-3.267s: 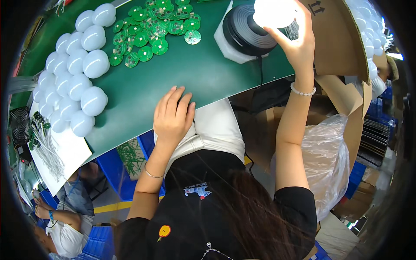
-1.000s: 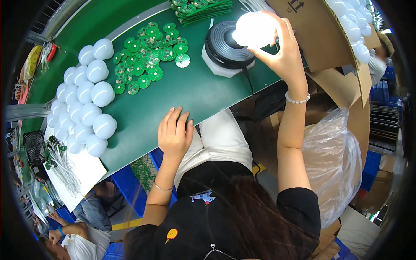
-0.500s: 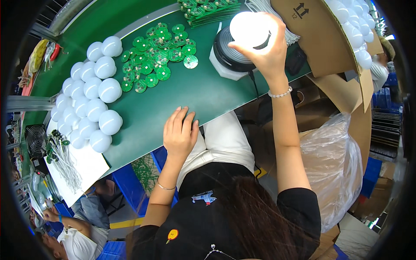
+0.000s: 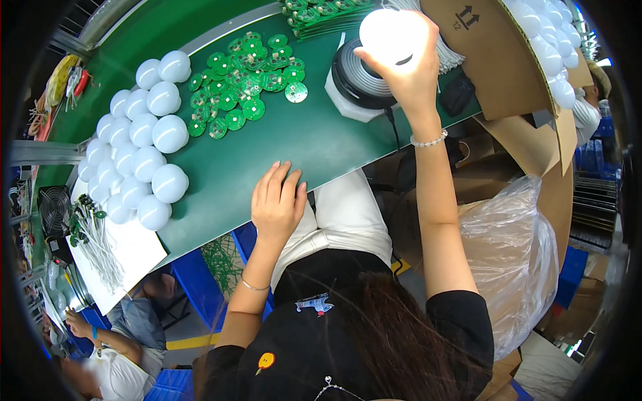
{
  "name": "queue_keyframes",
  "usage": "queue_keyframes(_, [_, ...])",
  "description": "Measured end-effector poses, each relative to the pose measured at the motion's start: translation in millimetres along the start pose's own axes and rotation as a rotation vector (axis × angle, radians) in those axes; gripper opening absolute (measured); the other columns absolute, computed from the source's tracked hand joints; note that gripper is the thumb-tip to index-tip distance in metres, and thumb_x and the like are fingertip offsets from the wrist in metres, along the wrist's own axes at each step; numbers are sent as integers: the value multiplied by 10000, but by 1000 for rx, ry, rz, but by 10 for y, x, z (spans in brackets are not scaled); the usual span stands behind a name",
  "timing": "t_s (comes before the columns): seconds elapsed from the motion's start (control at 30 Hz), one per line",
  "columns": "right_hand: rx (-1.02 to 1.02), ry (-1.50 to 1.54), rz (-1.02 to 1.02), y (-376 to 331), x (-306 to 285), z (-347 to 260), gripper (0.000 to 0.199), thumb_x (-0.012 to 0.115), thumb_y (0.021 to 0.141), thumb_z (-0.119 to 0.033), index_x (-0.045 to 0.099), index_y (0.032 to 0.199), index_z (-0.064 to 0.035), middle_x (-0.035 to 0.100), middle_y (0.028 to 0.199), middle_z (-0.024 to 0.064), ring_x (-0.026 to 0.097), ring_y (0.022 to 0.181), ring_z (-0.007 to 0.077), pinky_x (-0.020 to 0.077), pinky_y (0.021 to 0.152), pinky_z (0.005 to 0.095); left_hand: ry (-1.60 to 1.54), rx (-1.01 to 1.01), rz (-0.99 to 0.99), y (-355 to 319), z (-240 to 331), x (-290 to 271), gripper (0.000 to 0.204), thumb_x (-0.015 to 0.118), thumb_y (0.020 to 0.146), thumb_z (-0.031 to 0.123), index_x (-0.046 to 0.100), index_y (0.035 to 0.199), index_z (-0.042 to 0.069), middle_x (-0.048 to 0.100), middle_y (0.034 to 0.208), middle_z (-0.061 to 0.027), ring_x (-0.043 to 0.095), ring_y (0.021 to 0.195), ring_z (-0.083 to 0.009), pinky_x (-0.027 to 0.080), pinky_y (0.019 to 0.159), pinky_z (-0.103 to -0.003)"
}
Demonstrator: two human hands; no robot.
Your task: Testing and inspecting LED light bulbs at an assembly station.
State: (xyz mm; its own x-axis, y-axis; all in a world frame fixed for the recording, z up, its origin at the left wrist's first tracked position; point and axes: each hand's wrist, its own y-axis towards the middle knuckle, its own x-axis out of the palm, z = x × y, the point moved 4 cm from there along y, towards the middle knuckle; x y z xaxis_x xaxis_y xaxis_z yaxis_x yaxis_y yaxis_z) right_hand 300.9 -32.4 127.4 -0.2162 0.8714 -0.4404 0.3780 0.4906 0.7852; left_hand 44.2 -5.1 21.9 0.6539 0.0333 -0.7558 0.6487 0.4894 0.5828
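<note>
In my right hand (image 4: 416, 73) is a brightly glowing white light bulb (image 4: 391, 35), gripped with the thumb on its left and the fingers round its right. It sits over a round black and grey device (image 4: 358, 79) on a pale angular base; the bulb's lower end is hidden, so I cannot tell whether they touch. My left hand (image 4: 277, 204) rests on the near edge of the green table (image 4: 227, 187), fingers stretched out and holding nothing. Small round green circuit boards (image 4: 251, 73) lie in a loose pile beyond it. Unlit white bulbs (image 4: 142, 130) stand in rows at the left.
A cardboard box (image 4: 495, 60) holding more white bulbs (image 4: 552, 40) stands at the right. Stacked green board panels (image 4: 328, 17) and a bundle of white wires (image 4: 447, 57) lie at the back. More wires (image 4: 103, 254) lie on white paper at left. Another person (image 4: 120, 367) sits lower left.
My right hand has shifted slightly with the glowing bulb, which appears a little lower and farther right over the device. My left hand has stayed at the table edge.
</note>
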Motion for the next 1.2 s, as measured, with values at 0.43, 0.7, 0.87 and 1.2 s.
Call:
queue_keyframes(0.43, [-300,67,-70,-474,267,-827,789,852,564,-302,462,1199,-41,494,1087,159,491,984,333,409,844,416,-889,-456,23,-52,-192,-143,668,631,837,333,339,1332,-9,462,1280,-194,523,1123,-316,416,932,-396])
queue_keyframes(0.7, [-121,381,-712,-1377,858,-1137,803,739,678,-188,320,1339,-5,440,1261,197,460,1131,356,370,910,433,-613,-357,152,53,-413,-220,807,777,665,375,399,1273,2,493,1215,-183,568,1020,-326,457,874,-384])
queue_keyframes(0.87, [-170,318,-897,-1149,817,-955,613,743,669,-191,524,1224,-52,515,1202,123,482,1100,306,358,923,401,-376,-298,-3,-63,-411,-495,725,826,614,367,493,1174,52,572,1126,-156,594,1004,-316,493,823,-371])
queue_keyframes(1.2, [30,410,-769,-1101,760,-886,339,691,746,-116,611,1065,-34,598,1088,102,540,1008,268,374,895,361,-1,-702,880,-701,-1961,-2050,555,671,815,113,410,1298,33,413,1280,-154,455,1160,-268,463,907,-353])
